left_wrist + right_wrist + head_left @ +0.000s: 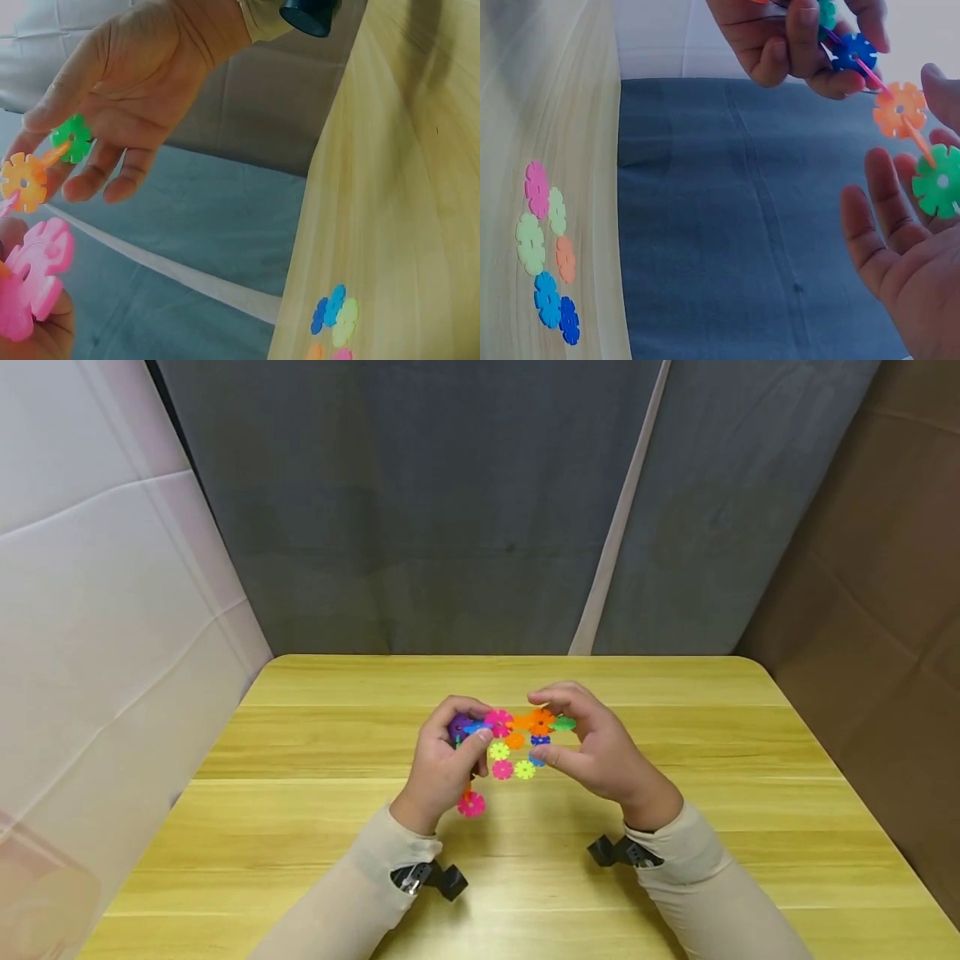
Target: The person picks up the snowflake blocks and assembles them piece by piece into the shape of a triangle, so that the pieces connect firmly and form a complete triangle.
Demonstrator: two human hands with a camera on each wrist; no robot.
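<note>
Grey cloth hangs behind your yellow wooden desk. Your left hand pinches the chain of bright plastic flower discs above it; your right hand pinches the green end. Pull hard and discs may pop apart.

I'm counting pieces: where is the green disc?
The green disc is at the right end of the chain, pinched by the right hand, beside the orange disc, above the table.
</note>
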